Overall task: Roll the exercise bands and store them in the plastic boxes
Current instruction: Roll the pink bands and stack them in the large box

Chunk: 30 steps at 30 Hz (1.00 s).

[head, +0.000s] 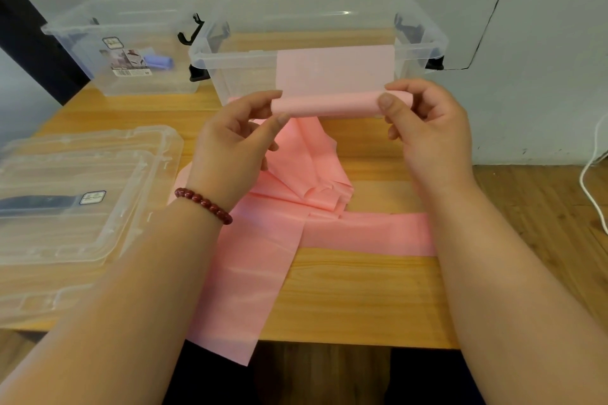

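Two ends of the crosswise roll [329, 104] are pinched by your left hand [230, 141] and right hand [427, 128]; the band [289, 194] trails toward you.

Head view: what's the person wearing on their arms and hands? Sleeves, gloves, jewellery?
Bare hands with no gloves, and no sleeves in view up to the frame edge. The left hand has a bracelet of round, glossy dark red beads at the wrist. The right hand has nothing at the wrist. No rings or watch are visible on either.
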Available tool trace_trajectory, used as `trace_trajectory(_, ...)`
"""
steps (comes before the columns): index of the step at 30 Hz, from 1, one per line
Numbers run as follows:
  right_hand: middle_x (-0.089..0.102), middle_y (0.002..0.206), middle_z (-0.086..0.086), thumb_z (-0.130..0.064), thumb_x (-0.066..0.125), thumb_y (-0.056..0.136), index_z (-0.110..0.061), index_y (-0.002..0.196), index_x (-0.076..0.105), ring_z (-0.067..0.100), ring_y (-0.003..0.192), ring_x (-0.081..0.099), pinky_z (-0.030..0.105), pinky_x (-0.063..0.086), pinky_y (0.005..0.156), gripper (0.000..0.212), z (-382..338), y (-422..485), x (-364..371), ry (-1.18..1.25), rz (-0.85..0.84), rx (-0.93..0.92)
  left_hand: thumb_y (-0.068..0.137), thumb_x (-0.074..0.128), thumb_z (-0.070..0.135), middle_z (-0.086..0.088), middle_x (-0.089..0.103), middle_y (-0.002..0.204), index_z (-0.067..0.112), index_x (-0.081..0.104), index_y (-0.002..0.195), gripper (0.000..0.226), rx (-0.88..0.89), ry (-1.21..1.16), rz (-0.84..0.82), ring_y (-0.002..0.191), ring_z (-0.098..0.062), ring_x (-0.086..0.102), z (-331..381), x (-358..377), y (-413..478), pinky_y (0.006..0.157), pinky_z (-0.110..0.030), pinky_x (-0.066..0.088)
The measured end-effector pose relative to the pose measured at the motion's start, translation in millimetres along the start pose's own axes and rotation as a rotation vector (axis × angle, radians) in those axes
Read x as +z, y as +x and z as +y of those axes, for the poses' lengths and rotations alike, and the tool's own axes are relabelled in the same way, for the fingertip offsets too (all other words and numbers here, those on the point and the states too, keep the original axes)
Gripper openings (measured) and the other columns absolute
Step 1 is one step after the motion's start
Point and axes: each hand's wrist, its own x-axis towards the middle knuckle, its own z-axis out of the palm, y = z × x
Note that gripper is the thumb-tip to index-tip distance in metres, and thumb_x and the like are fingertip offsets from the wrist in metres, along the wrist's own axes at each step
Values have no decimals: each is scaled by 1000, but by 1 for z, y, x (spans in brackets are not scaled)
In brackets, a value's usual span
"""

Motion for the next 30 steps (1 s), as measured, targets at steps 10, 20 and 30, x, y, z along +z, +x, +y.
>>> trace_trajectory(10, 60, 78, -8, -26, 70, 86, -36, 87, 64, 8, 70, 54, 26, 43, 65, 11, 4, 2, 0, -55, 13, -4, 93, 63, 15, 9, 60, 78, 24, 64, 107, 17, -8, -23, 28, 69, -2, 59, 0, 4, 9, 63, -17, 51)
trace_trajectory(20, 44, 73, 6, -32, 64, 87, -36, 93, 62, 24, 65, 45, 32, 41, 63, 8, 5, 4, -1, -50, -3, -60, 89, 66, 7, 13, 61, 73, 32, 62, 101, 28, 0, -112, 31, 73, -5, 63, 0, 7, 8, 67, -19, 54)
trace_trajectory(30, 61, 91, -6, -29, 64, 80, -35, 95, 64, 9, 75, 52, 27, 43, 71, 16, 3, 2, 2, 30, -42, 28, 88, 69, 17, 6, 61, 118, 31, 63, 92, 16, 72, -44, 78, 79, 1, 61, -4, 3, 6, 70, -23, 55)
